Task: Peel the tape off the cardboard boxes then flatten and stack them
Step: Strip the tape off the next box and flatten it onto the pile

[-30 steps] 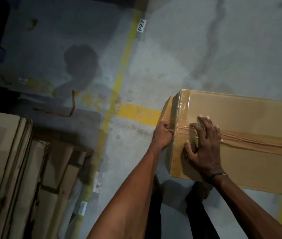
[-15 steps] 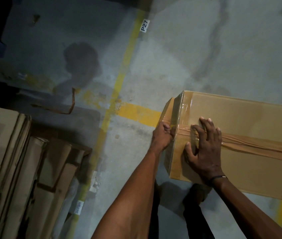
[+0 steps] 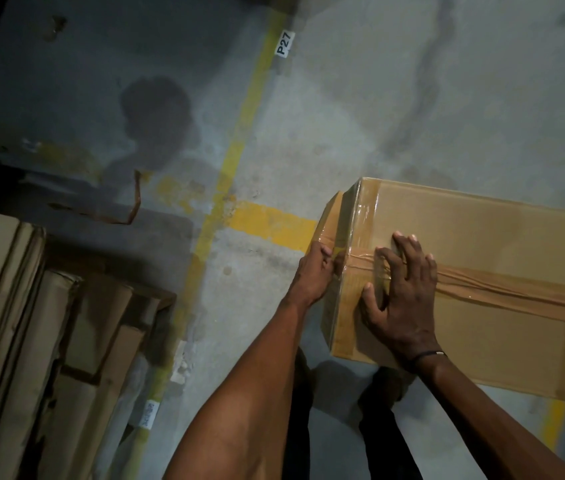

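A closed brown cardboard box [image 3: 482, 233] stands on the concrete floor at the right. A wrinkled strip of brown tape [image 3: 502, 289] runs along the seam across its top and down its left end. My left hand [image 3: 312, 275] is at the box's left end, fingers pinched on the tape where it wraps over the edge. My right hand [image 3: 402, 299] lies flat on the box top with fingers spread, pressing beside the tape. A pile of flattened cardboard boxes [image 3: 14, 341] lies at the lower left.
Yellow floor lines [image 3: 239, 140] cross the grey concrete, with a "P27" label [image 3: 284, 44] beside one. A loose peeled strip of tape [image 3: 125, 209] lies on the floor left of centre. My legs and shoes [image 3: 378, 393] stand below the box.
The view has shifted slightly. My left fingers have worked a little further up onto the tape at the box's edge. The right hand stays pressed on the top.
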`<state>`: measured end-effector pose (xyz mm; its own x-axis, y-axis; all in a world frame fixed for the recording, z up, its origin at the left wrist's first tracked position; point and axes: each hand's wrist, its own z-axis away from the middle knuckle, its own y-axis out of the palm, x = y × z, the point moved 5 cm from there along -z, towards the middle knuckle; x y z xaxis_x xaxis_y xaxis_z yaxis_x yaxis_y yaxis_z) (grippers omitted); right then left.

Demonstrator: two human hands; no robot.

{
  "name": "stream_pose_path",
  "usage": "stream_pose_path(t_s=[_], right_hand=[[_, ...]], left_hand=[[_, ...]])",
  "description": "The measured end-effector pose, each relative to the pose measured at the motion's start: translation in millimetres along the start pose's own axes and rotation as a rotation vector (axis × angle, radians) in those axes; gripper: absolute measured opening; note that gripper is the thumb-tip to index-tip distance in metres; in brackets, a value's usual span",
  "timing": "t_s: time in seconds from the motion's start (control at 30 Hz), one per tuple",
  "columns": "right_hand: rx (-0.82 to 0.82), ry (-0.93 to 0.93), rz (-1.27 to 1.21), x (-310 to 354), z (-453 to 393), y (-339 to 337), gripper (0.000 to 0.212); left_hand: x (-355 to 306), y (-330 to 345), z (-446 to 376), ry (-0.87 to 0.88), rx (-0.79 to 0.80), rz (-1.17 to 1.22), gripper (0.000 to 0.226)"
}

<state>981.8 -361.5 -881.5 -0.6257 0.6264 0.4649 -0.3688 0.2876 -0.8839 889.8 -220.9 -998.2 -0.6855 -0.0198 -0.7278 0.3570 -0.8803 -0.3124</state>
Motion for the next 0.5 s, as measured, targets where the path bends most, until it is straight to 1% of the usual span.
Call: stream_pose_path(t_s=[0.1, 0.23, 0.4, 0.5], right_hand=[[0.007, 0.003, 0.008, -1, 1, 1, 0.067], [0.002, 0.001, 0.015, -1, 1, 1, 0.067], [0.011, -0.007, 0.006, -1, 2, 1, 0.067], [0.006, -0.002, -0.007, -2, 2, 2, 0.061]], left_hand=[[2, -2, -3, 0.016, 0.037, 0.023, 0.004], [1, -3, -5, -0.005, 0.103, 0.058, 0.004], [-2, -6, -1, -0.040, 0.138, 0.101, 0.005], [-3, -4, 5, -0.077, 0.136, 0.141, 0.005]])
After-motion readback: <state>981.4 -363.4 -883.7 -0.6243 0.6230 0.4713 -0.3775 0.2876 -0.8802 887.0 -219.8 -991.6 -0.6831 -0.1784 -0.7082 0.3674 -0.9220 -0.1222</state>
